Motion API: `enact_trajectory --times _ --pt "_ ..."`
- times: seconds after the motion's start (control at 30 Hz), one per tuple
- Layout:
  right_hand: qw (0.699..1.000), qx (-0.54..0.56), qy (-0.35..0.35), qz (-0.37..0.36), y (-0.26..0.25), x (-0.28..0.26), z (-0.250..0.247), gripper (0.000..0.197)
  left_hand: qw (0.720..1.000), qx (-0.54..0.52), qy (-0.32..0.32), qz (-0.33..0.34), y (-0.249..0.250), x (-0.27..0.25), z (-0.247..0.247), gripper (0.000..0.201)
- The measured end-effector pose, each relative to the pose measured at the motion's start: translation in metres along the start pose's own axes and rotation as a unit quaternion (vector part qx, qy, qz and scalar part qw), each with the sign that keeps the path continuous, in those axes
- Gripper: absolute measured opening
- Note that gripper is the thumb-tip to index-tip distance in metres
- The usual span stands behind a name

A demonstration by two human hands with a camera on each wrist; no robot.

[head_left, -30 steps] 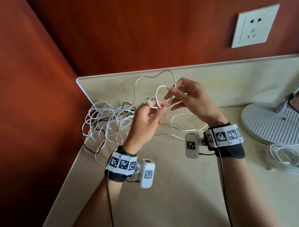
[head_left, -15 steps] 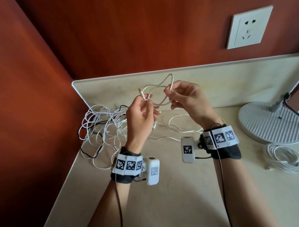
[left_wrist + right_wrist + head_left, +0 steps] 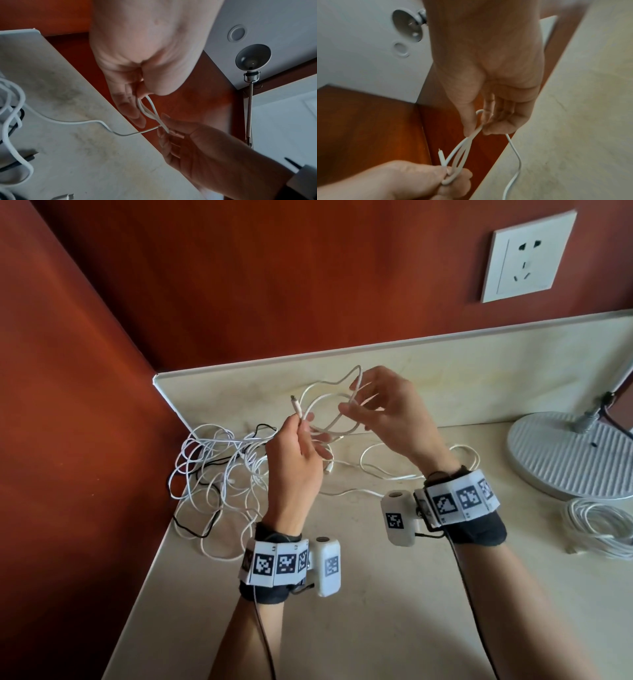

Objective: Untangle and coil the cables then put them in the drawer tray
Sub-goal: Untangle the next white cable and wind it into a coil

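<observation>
A thin white cable [image 3: 325, 405] is held up between both hands above the beige counter [image 3: 376, 611], forming a few loose loops. My left hand [image 3: 303, 422] pinches it just below its plug end [image 3: 294, 402], which points up and to the left. My right hand [image 3: 349, 402] pinches the loops' other side between thumb and forefinger. In the left wrist view the left hand [image 3: 142, 97] grips two strands of the cable [image 3: 150, 109]. The right hand [image 3: 477, 129] shows the same pinch in the right wrist view. The cable's tail trails down to a tangle of white and black cables [image 3: 219, 463] in the corner.
A coiled white cable [image 3: 596, 529] lies at the right, next to a round grey lamp base [image 3: 568, 453]. A wall socket [image 3: 534, 254] sits above the counter's backsplash [image 3: 479, 364]. Red-brown walls close the left and back. No drawer tray is in view.
My left hand has risen and turned, so the plug end now sticks up. Both hands have drawn slightly apart, stretching the cable loops between them.
</observation>
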State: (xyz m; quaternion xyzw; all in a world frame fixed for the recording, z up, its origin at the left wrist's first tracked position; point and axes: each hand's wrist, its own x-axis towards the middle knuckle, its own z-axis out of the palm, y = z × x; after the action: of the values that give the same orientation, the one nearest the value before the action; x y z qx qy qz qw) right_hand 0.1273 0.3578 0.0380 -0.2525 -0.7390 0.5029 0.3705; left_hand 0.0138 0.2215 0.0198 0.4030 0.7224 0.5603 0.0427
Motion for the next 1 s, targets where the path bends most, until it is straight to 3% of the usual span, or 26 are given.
enact_trajectory --times 0.07,0.13,0.2,0.27,0.33,0.5,0.63,0.77,0.83,0.9,1.0 --pt "0.986 -0.141 0.081 -0.022 -0.005 -0.004 0.004 0.055 1.000 0.014 0.005 -0.021 -0.006 0.002 -0.001 0.029" --pt "0.966 -0.211 0.115 -0.093 -0.016 -0.011 0.007 0.051 0.999 0.037 0.012 -0.026 -0.011 0.002 -0.003 0.030" --pt "0.963 -0.227 0.035 -0.141 -0.024 -0.014 0.007 0.035 0.998 0.050 0.014 -0.024 -0.012 0.001 -0.003 0.032" --pt "0.946 -0.291 -0.074 -0.123 -0.025 -0.017 0.010 0.030 0.999 0.046 -0.001 -0.019 -0.014 0.000 -0.002 0.033" --pt "0.927 -0.335 -0.132 -0.106 -0.021 -0.017 0.013 0.025 0.999 0.044 -0.019 -0.001 -0.014 0.000 -0.003 0.035" --pt "0.959 -0.182 -0.138 -0.165 -0.008 -0.008 -0.004 0.008 0.999 -0.001 -0.001 -0.032 -0.010 -0.001 -0.010 0.038" --pt "0.984 -0.058 -0.129 -0.110 -0.004 -0.006 -0.032 0.013 0.995 -0.001 0.070 -0.076 -0.026 0.011 -0.024 0.032" --pt "0.998 0.017 -0.045 -0.030 0.007 0.002 -0.043 0.025 0.995 0.026 0.054 -0.084 -0.037 0.013 -0.030 0.030" --pt "0.998 0.064 0.000 0.008 0.009 0.004 -0.038 0.028 0.997 0.013 0.001 -0.080 -0.036 0.012 -0.029 0.030" --pt "0.993 0.116 0.013 0.024 0.008 0.004 -0.033 0.025 0.990 0.019 -0.108 -0.083 -0.032 0.009 -0.030 0.028" --pt "0.987 0.159 -0.022 0.012 0.004 0.003 -0.025 0.021 0.932 0.088 -0.337 -0.100 -0.023 0.003 -0.030 0.033"
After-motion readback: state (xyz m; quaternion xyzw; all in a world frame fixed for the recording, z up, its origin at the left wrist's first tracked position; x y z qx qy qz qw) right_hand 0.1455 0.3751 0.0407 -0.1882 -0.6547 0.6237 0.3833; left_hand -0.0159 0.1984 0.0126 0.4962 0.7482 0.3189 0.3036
